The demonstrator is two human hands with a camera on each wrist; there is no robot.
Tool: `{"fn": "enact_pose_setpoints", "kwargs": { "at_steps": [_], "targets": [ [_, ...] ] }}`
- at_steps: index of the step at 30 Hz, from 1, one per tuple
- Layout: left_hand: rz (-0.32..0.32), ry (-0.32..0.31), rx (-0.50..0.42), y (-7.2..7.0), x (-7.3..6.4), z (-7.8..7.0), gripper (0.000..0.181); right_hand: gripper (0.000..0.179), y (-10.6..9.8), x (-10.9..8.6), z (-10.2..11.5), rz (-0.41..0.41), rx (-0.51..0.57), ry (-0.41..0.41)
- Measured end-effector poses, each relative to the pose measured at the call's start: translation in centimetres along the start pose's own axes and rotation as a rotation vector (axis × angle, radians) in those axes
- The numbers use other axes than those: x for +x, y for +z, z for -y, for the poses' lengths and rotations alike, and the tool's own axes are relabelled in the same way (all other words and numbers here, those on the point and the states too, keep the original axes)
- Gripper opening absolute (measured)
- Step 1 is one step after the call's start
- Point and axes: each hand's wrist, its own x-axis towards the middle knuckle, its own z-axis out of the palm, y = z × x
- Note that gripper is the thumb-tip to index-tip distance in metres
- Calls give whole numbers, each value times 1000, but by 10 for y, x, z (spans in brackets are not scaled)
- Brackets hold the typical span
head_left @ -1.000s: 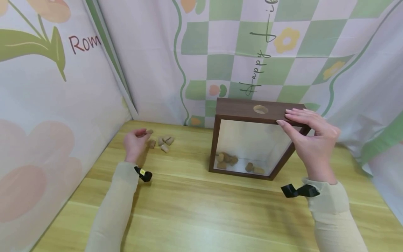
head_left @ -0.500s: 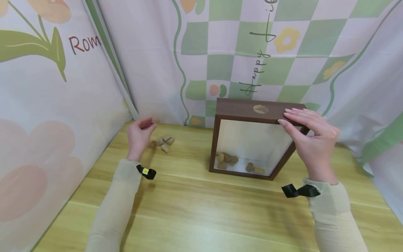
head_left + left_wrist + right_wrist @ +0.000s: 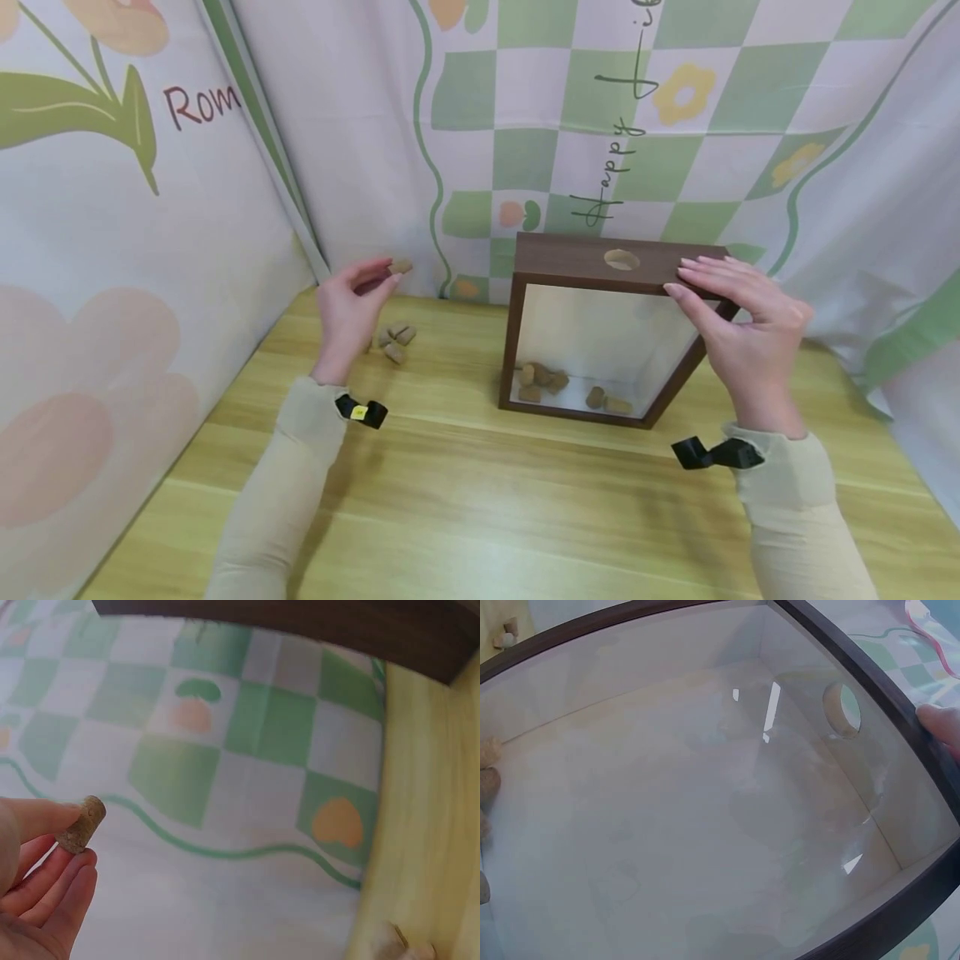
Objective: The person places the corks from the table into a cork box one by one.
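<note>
The left hand (image 3: 347, 312) pinches a cork (image 3: 400, 266) between thumb and fingers, above the counter (image 3: 465, 500) near loose corks (image 3: 394, 353); the right hand (image 3: 750, 321) rests straight fingers atop the brown-framed box (image 3: 607, 333).

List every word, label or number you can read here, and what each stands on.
"Rom": on the flowered cloth at left.
"Happy": sideways on the checkered cloth; the next word runs out of frame.
Yellow label on the left wrist's black device: too small to read.
The box: no text visible.
</note>
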Motion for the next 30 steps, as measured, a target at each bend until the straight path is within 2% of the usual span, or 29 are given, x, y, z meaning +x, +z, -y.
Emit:
{"fn": "enact_pose_setpoints", "kwargs": {
  "at_steps": [6,21,28,30],
  "targets": [
    [6,82,-99,9,-2,-23,24,22,0,0,3,-6,3,1],
    [54,153,-289,39,-8,-74,24,20,3,2,13,-21,11,1],
    [91,277,-385,54,-10,-91,22,20,3,2,10,-21,11,5],
    [105,288,-400,59,-11,-96,22,20,2,2,10,-25,14,6]
  ]
}}
